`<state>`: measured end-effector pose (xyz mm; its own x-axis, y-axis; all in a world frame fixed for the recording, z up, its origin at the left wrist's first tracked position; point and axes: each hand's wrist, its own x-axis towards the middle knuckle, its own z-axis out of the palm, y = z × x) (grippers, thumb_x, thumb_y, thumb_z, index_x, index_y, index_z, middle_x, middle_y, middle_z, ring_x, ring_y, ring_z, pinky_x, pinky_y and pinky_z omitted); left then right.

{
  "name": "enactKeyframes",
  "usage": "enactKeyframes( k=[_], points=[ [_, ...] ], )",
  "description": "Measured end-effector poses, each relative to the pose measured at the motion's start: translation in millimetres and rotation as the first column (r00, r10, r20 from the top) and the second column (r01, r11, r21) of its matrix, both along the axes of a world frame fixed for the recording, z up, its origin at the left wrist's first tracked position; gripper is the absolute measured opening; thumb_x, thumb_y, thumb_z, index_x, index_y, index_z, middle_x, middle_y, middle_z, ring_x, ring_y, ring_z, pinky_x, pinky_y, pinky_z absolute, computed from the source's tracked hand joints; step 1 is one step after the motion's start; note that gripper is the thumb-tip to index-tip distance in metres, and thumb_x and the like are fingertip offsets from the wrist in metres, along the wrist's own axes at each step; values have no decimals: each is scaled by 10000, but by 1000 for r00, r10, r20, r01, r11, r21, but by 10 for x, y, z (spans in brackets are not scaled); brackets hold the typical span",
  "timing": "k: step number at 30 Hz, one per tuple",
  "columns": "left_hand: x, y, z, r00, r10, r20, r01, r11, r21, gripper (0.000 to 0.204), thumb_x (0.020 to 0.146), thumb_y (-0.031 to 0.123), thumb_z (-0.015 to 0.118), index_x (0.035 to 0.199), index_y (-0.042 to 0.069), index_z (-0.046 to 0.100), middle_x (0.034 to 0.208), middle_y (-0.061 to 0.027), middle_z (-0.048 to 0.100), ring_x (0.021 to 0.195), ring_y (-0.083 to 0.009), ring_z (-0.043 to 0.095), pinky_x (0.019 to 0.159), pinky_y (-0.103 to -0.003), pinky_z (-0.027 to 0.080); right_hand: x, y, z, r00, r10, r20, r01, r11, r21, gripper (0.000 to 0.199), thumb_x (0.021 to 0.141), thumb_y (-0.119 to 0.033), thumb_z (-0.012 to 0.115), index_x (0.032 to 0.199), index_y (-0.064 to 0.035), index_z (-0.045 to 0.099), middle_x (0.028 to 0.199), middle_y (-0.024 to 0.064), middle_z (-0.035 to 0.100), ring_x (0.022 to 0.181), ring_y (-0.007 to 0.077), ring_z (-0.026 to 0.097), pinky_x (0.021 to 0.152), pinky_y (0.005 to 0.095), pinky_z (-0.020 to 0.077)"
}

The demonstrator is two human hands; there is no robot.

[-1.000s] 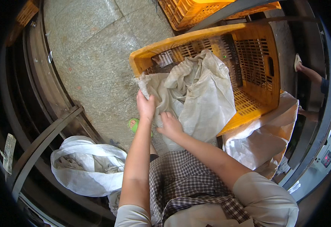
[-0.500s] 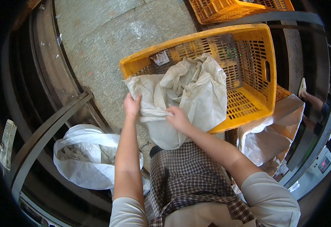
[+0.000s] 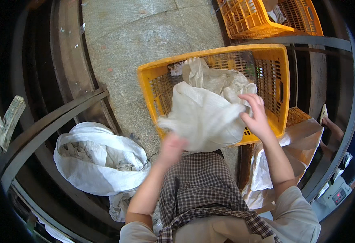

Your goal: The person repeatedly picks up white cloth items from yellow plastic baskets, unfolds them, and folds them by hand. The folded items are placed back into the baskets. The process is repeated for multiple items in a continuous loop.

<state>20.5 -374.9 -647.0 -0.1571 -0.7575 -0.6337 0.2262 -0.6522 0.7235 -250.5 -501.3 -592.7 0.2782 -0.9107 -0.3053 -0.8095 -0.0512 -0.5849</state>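
A pale, crumpled woven sack lies bunched in a yellow slatted plastic crate, partly blurred, its lower part spread toward the crate's near side. At the sack's right edge is my right hand, thumb and fingers apart, with a corner of the cloth near the gap between them. My left hand is at the sack's lower left corner, by the near left edge of the crate. Motion smears its fingers, so its grip cannot be made out.
To my left stands an open white sack with pale cloth inside. A second yellow crate sits at the far right. Right of me is a brown-and-white lined bag. Metal rails run along both sides. Another person's foot shows at right.
The sack has shifted right and flattened over the crate. My right hand has moved right to its edge, fingers parting. My left hand has come down and right, off the upper left corner.
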Motion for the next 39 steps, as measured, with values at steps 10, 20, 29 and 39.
enactKeyframes(
  k=[10,20,29,39],
  points=[
    [-1598,145,604,928,-287,236,343,413,-844,157,762,238,600,835,100,580,820,-81,582,780,-256,577,731,-397,419,-441,310,409,845,-523,-116,380,432,818,408,765,28,437,1166,17,515,959,59,605,844,131,565,745,248,459],
    [-1219,375,-960,757,-441,482,465,882,78,784,689,330,745,1292,3,365,1215,-213,499,1177,-364,436,971,-407,369,-1246,853,1342,66,-759,648,278,637,719,311,711,-130,555,972,40,558,877,137,619,803,197,607,722,305,494],
    [-1357,-69,-1185,613,790,-23,-774,606,184,198,900,217,480,1016,62,522,999,-52,576,920,-175,529,822,-343,433,-1367,357,1287,481,-825,296,633,561,534,512,751,-204,626,1190,20,486,1178,172,557,1046,285,562,912,399,448],
    [-19,177,181,301,-817,493,904,409,126,778,741,438,689,1350,122,323,1170,-225,531,955,-370,594,812,-387,482,-2439,145,48,716,-162,-680,-67,952,-297,274,757,-120,568,1017,-35,581,956,145,568,900,335,527,774,406,439]
  ],
)
